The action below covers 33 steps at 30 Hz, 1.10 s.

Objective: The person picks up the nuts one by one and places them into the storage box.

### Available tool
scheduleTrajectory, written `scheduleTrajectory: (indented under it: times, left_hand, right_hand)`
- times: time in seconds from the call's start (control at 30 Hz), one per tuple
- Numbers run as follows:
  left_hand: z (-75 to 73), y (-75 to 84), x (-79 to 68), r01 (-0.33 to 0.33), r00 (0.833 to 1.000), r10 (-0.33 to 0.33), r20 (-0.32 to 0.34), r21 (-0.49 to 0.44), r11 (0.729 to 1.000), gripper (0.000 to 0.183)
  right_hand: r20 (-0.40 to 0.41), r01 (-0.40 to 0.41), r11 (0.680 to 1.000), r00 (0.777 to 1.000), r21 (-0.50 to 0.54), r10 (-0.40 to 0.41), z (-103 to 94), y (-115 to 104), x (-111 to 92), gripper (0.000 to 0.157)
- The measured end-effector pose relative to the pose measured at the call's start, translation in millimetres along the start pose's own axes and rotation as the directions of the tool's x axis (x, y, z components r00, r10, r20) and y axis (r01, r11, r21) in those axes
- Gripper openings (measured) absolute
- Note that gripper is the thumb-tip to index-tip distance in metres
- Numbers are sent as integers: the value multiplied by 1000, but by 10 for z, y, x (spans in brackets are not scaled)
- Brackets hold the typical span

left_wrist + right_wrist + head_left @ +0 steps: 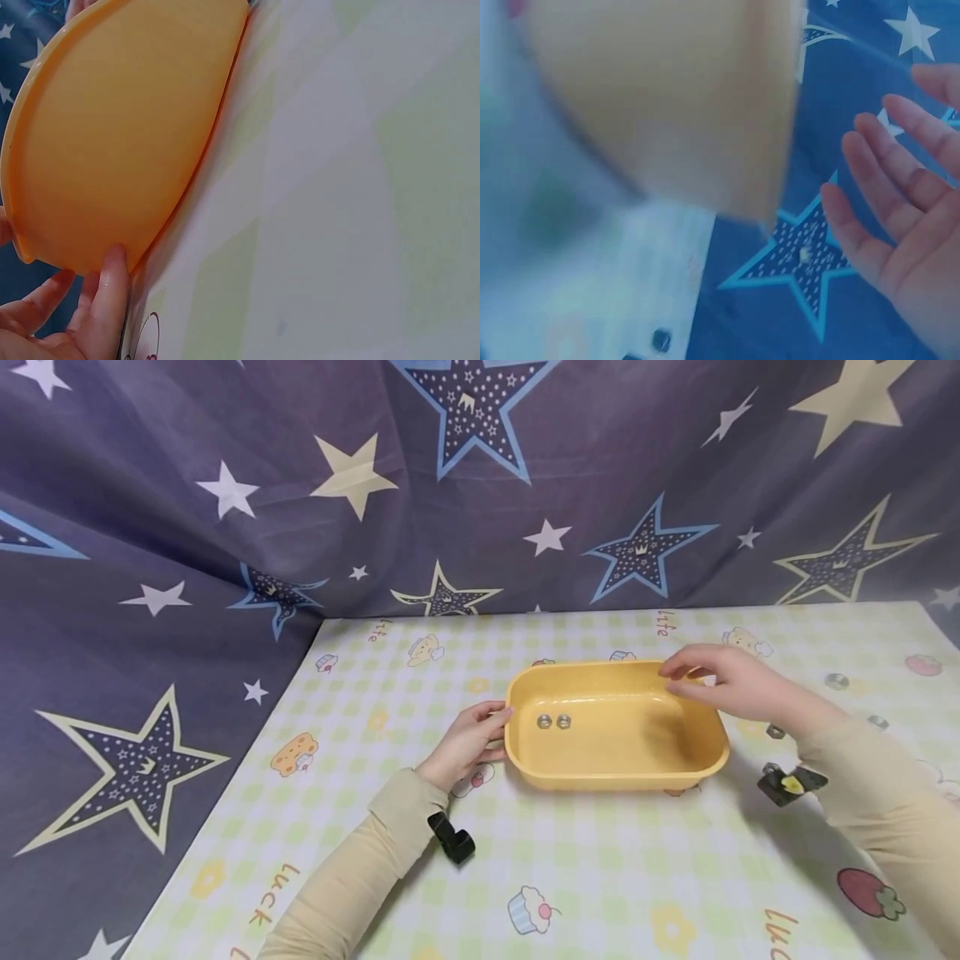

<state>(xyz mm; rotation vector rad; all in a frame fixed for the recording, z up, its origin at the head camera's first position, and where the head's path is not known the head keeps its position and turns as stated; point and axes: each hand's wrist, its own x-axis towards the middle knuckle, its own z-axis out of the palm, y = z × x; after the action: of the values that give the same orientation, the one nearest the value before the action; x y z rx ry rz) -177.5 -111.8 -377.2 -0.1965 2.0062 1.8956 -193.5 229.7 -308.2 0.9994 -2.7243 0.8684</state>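
A yellow oblong tub [618, 781] sits on the table, with two metal hex nuts [544, 722] side by side on its floor near the left end. My left hand [472, 739] holds that end, its fingers against the outer wall. In the left wrist view, fingertips [114, 262] press the tub's side [112, 142]. Over the tub's back right corner hovers my right hand [723, 681], fingers loosely bent. The right wrist view shows this hand [907, 187] with parted fingers and nothing in them, beside the blurred tub wall [667, 97].
Several more metal nuts lie on the table right of the tub, among them one at the back [836, 681] and one close to the right forearm [775, 731]. A checked cloth [450, 902] covers the table. Behind it hangs a dark star-patterned curtain [285, 535].
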Motion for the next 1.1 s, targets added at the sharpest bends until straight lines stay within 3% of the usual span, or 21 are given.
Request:
scheduleTrajectory:
  times: [0.17, 0.6, 0.9, 1.1]
  left_hand:
    - [-3, 9, 12, -14, 1000, 14, 0, 9, 1000, 40]
    - [8, 5, -5, 1, 1000, -1, -6, 12, 1000, 40]
    - [-5, -8, -4, -9, 1000, 10, -11, 5, 1000, 41]
    - [2, -16, 2, -10, 1000, 10, -12, -2, 1000, 40]
  right_hand:
    - [-49, -10, 1000, 999, 9, 10, -35, 124, -224, 17]
    - [-4, -131, 991, 991, -19, 131, -30, 359, -695, 19]
    - [-9, -102, 995, 995, -14, 102, -20, 427, -856, 21]
    - [11, -173, 985, 985, -24, 173, 2, 466, -976, 19]
